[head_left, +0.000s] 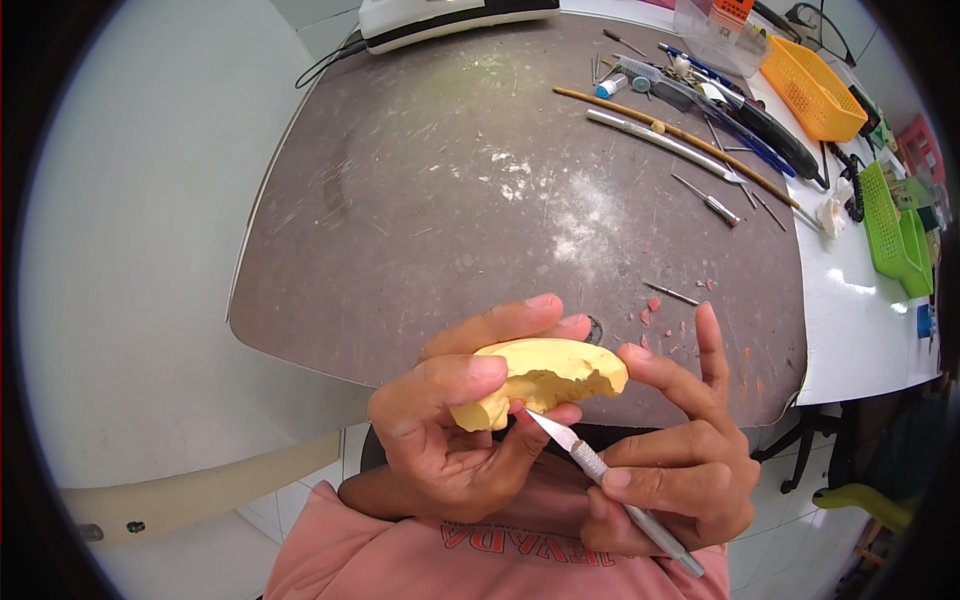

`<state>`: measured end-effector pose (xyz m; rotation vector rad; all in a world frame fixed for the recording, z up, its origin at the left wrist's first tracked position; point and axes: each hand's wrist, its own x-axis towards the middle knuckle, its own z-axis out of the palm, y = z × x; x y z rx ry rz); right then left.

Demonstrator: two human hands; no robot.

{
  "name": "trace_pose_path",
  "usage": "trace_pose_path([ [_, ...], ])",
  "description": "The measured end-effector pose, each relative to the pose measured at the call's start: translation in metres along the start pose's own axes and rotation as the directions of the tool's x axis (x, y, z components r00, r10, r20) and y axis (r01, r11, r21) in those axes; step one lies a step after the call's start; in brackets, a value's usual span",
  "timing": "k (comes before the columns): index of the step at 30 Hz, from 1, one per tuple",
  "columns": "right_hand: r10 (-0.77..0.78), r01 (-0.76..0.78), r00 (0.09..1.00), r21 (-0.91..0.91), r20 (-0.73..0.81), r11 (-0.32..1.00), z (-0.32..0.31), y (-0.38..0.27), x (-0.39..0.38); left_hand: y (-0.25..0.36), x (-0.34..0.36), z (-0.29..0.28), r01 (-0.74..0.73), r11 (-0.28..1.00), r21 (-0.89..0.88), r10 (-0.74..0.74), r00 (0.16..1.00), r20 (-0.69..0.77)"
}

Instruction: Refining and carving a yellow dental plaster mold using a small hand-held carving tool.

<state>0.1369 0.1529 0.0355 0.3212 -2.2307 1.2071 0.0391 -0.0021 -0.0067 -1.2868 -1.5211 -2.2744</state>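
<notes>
A pale yellow plaster dental cast (560, 353) is gripped in my left hand (435, 415), fingers behind it and thumb over its near left side. Its jagged underside faces toward me. My right hand (690, 465) holds a craft knife (652, 528) with a knurled silver handle, pinched between thumb and fingers. The pointed blade (552, 430) reaches up-left to the cast's lower edge, beside a small pinkish-red bit (517, 406). The index fingertip of my right hand rests against the cast's right end. Whether the blade touches the cast, I cannot tell.
Pink scraps (645, 318) and a thin metal tool (670, 292) lie on the scuffed brown mat (400, 220) beyond my right hand. Farther right are a wooden stick (690, 138), a small screwdriver (706, 200), several tools, an orange basket (815, 95) and a green basket (893, 235).
</notes>
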Motion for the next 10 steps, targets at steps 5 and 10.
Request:
trace_pose_path([
  [5,0.035,-0.034,0.999,0.077,-0.006,0.996,0.0035,0.0017,0.0009,0.0008,-0.0017,-0.0014,0.006,1.000,0.013,-0.006,1.000,-0.006],
  [10,0.005,-0.006,1.000,0.061,0.017,0.998,0.0017,0.0021,0.0013,0.0003,-0.0021,-0.0013,0.004,1.000,-0.009,-0.004,1.000,-0.006],
])
